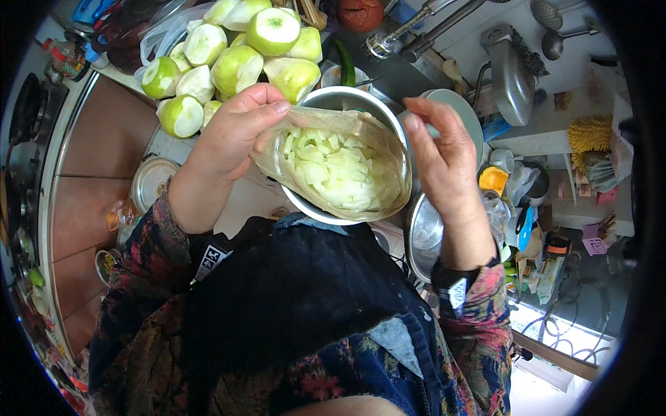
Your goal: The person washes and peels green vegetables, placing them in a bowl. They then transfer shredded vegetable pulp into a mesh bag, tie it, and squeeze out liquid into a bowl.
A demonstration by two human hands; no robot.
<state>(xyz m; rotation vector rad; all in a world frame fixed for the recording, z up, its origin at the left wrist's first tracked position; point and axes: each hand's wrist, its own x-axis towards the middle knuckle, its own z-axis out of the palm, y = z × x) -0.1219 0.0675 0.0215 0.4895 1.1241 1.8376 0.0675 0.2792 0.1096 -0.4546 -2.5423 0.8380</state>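
A beige mesh bag [270, 151] hangs with its mouth spread inside a steel basin [382, 106]. Pale green chopped vegetable pieces [341, 169] fill much of the bag. My left hand [229, 130] pinches the bag's rim on the left between thumb and fingers. Just right of the basin, my right hand [442, 151] is raised with thumb and fingers apart, slightly blurred, and I see nothing held in it. The far side of the bag's rim rests against the basin wall.
Partly peeled green-and-white radishes [234, 70] are heaped beyond my left hand. A green chilli or cucumber-like vegetable [344, 62] lies behind the basin, near a tap [382, 44]. A pale round bowl [458, 112] and a steel pan [424, 239] stand to the right. A lidded pot [153, 179] sits lower left.
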